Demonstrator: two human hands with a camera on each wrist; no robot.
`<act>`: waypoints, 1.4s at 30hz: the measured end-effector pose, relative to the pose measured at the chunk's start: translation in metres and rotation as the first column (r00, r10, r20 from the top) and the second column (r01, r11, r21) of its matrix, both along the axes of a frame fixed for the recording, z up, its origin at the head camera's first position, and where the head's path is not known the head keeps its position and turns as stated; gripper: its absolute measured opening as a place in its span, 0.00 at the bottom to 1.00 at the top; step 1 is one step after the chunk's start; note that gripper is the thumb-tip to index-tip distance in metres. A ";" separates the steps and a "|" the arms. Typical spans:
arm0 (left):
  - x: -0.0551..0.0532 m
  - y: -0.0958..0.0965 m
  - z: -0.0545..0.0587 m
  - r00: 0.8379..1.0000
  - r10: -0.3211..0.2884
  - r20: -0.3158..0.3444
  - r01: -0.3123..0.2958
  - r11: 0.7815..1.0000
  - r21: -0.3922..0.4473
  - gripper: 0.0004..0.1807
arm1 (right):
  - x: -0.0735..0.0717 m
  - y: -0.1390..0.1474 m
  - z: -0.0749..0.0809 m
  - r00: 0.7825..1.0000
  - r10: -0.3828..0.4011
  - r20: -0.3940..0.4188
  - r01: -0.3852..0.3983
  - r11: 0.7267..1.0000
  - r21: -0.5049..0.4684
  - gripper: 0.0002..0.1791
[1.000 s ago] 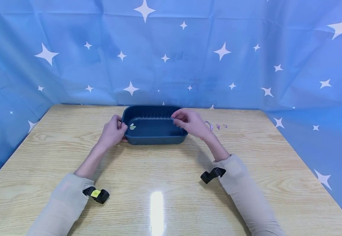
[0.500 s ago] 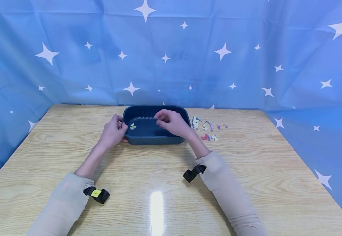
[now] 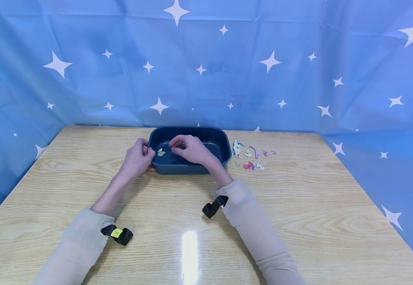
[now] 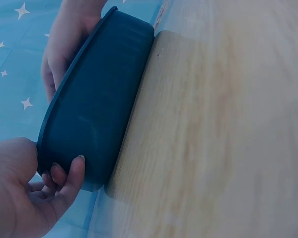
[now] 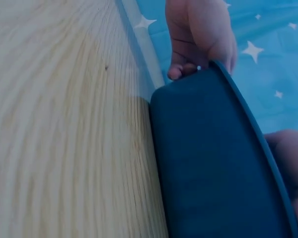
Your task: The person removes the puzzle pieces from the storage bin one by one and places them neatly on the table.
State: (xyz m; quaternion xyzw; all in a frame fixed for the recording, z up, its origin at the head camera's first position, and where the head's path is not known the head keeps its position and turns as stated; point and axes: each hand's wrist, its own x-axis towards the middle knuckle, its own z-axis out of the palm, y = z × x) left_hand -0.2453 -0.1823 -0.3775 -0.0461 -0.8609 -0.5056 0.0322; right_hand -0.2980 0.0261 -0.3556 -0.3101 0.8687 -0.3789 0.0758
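A dark blue rectangular basin [image 3: 185, 169] stands near the back edge of the table. My left hand [image 3: 139, 157] grips its left end, thumb at the rim and fingers curled against the outer wall, as the left wrist view shows. Inside, near that end, lie small pale-green leaf-like pieces [image 3: 161, 152]. My right hand [image 3: 192, 149] reaches over the front rim into the basin, thumb and forefinger close together, just right of the green pieces. Whether anything small is between those fingertips cannot be made out; in both wrist views the basin wall hides them.
Right of the basin, several small flat cut-out pieces lie on the table: a white-and-blue one [image 3: 237, 149], a purple curved one [image 3: 254, 152], a red one [image 3: 249, 165] and a white one [image 3: 260, 166]. A blue star-patterned cloth [image 3: 206, 87] hangs behind the wooden table [image 3: 149, 221].
My right hand has moved left across the basin, from its right rim towards the green pieces, uncovering the cut-outs on the table. My left hand keeps its grip on the basin.
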 end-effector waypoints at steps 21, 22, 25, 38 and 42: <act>-0.001 -0.001 0.000 1.000 -0.017 0.005 0.017 1.000 0.016 0.16 | -0.009 -0.031 -0.005 0.990 0.135 0.046 -0.142 0.964 0.227 0.20; -0.001 -0.001 0.000 1.000 -0.016 0.004 0.016 1.000 0.015 0.16 | -0.010 -0.031 -0.005 0.990 0.134 0.044 -0.140 0.962 0.233 0.20; -0.001 -0.001 0.000 1.000 -0.016 0.006 0.016 1.000 0.015 0.16 | -0.010 -0.032 -0.007 0.991 0.135 0.018 -0.135 0.955 0.264 0.20; 0.000 0.000 0.000 1.000 -0.012 0.010 0.012 1.000 0.023 0.16 | -0.013 -0.033 -0.008 0.972 0.233 -0.035 -0.199 0.893 0.404 0.23; -0.001 0.001 0.000 1.000 -0.005 0.011 0.005 1.000 0.026 0.16 | -0.012 -0.034 -0.007 0.978 0.202 -0.048 -0.166 0.899 0.404 0.21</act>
